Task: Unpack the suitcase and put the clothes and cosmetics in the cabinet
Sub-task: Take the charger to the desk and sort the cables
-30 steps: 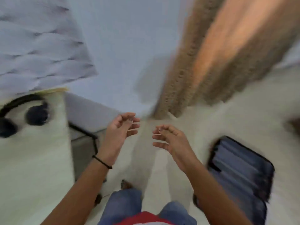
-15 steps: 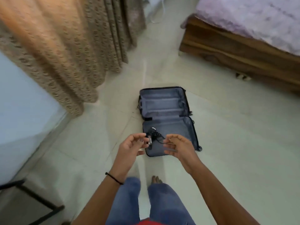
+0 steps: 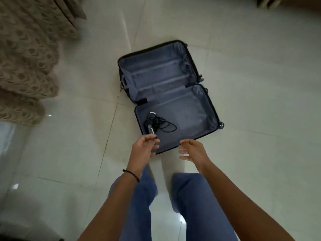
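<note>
A patterned woven curtain [image 3: 26,58] is seen leftmost. The left hand [image 3: 144,148] is held loosely curled, gripping nothing. Tangled black cables [image 3: 159,123] are coiled inside the hard-shelled suitcase [image 3: 211,105] (soft grey lining), laid open on glossy tiles [image 3: 260,84], wheels pointed right. The right hand [image 3: 192,150] is spread, empty.

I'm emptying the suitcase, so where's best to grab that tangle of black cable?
Probably from above, at the cable tangle where it bunches thickest, on its left: it lies flat on the suitcase lining, and the thin loop on its right may slip.
</note>
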